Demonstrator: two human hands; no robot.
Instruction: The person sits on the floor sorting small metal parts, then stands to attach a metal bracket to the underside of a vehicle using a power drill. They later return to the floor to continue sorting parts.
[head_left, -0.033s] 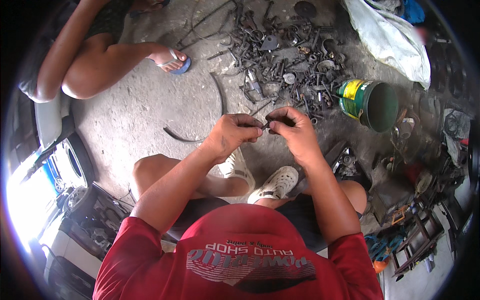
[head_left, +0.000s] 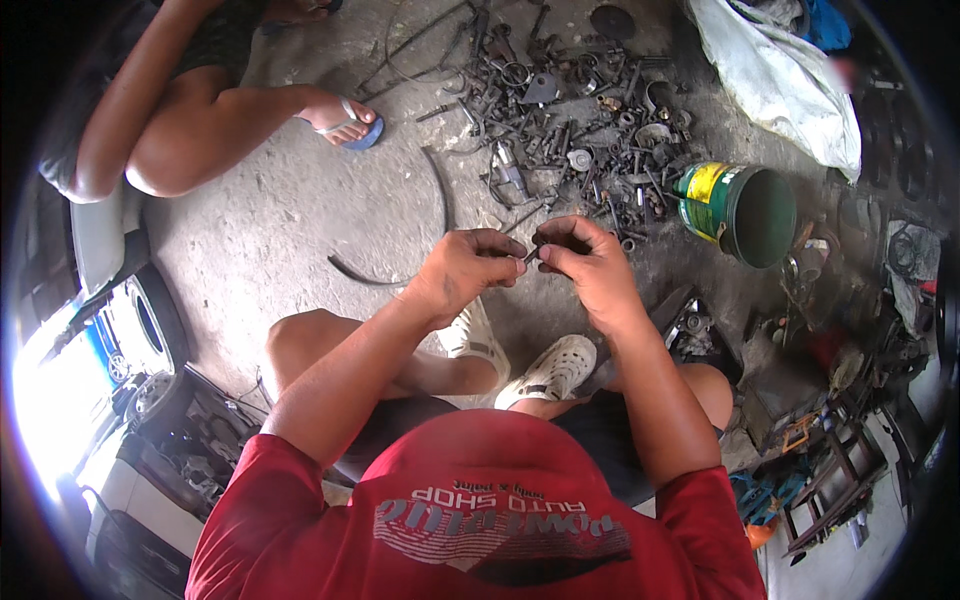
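Observation:
A small dark part [head_left: 532, 254] is pinched between my left hand [head_left: 470, 268] and my right hand [head_left: 582, 260] in front of me; it looks like a short bolt or pin, too small to make out exactly. Both hands have closed fingers on it, with darkened fingertips. Just beyond them lies a heap of dark metal parts [head_left: 545, 88] on the concrete floor [head_left: 280, 230]: bolts, rings, brackets and rods. A curved black strip [head_left: 438, 190] lies to the left of my hands. My white perforated clogs [head_left: 560, 365] are below them.
A green bucket [head_left: 760, 210] stands to the right. A white sack [head_left: 790, 100] is at the upper right. A co-worker's leg and sandalled foot [head_left: 340, 125] are at the upper left. Wheels [head_left: 150, 330] are at the left, metal frames [head_left: 840, 470] at the lower right.

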